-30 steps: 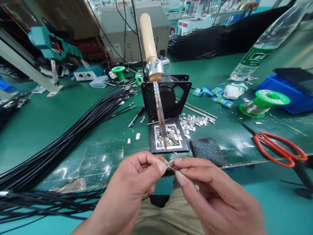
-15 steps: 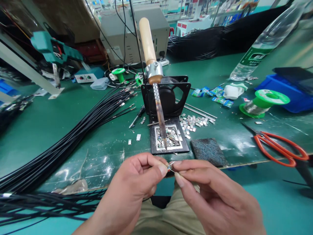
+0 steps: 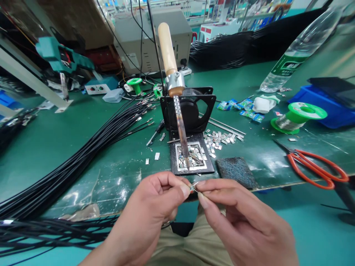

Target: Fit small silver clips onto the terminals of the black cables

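In front of the bench edge, my left hand [image 3: 151,203] pinches a small silvery connector piece [image 3: 193,187] with fine wire ends between thumb and forefinger. My right hand [image 3: 238,210] closes its fingertips on the other side of the same piece, the thumb just below. Fingers cover most of it. Just beyond the hands, a soldering iron [image 3: 179,111] with a wooden handle points tip-down over a square metal tray [image 3: 177,170] filled with small metal parts. A dark fan [image 3: 184,116] stands behind the tray. Beside it on the right lies a rough grey sponge pad [image 3: 237,172].
Black cables [image 3: 83,159] run across the left. Loose metal connector shells [image 3: 222,139] lie right of the tray. Further right are orange-handled scissors [image 3: 316,166], a solder spool [image 3: 296,116], a blue bin [image 3: 332,107] and a water bottle [image 3: 291,66]. A screwdriver [image 3: 155,132] lies left of the fan.
Both hands keep their hold on the small connector piece with barely any movement. The view has shifted very slightly.
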